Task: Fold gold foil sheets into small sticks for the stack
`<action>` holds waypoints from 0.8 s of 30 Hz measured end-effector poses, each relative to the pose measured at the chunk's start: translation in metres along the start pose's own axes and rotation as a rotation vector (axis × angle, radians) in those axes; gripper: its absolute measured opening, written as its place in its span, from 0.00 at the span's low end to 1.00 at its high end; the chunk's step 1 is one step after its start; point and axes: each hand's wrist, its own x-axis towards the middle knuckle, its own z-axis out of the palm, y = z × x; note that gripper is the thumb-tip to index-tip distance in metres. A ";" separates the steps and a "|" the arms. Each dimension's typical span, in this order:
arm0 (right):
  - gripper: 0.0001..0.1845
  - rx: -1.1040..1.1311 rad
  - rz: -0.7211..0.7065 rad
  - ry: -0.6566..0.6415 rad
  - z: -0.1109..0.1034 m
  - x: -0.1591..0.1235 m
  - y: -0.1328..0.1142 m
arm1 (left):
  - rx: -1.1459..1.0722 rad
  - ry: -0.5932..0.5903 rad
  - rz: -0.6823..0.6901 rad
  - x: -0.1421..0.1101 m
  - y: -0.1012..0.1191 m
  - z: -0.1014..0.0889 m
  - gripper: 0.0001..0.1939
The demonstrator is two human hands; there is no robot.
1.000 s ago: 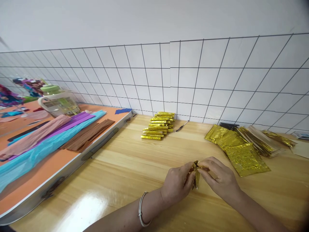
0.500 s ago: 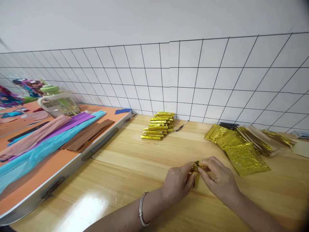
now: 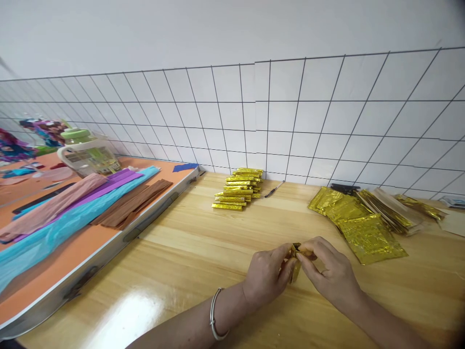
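A small folded piece of gold foil paper [image 3: 295, 274] stands between my hands, just above the wooden table [image 3: 181, 252]. My left hand [image 3: 268, 277], with a silver bangle on its wrist, pinches the foil paper from the left between thumb and fingers. From the right, my right hand [image 3: 329, 269] pinches its upper edge with thumb and forefinger. My fingers partly hide the folds. Beyond them lies a stack of narrow folded gold strips [image 3: 238, 190]. Flat gold foil sheets [image 3: 370, 237] rest to the right of my right hand.
A craft knife or pen [image 3: 273, 190] lies beside the strips. Left, an orange-topped board [image 3: 83, 252] with a raised edge bears blue crepe paper [image 3: 72, 220], brown paper [image 3: 132, 203] and a green-lidded jug [image 3: 92, 152]. A gridded white wall [image 3: 283, 116] bounds the table's back.
Both hands stay in nearly the same place on the foil paper. My right fingers have shifted very slightly at its top edge.
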 end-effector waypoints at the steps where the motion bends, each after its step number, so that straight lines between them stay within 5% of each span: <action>1: 0.05 -0.002 0.000 0.000 0.000 0.000 0.000 | -0.001 0.001 0.000 0.000 -0.001 0.001 0.13; 24: 0.03 -0.119 0.025 -0.003 0.001 -0.001 -0.004 | -0.049 -0.007 -0.054 -0.001 0.000 0.004 0.10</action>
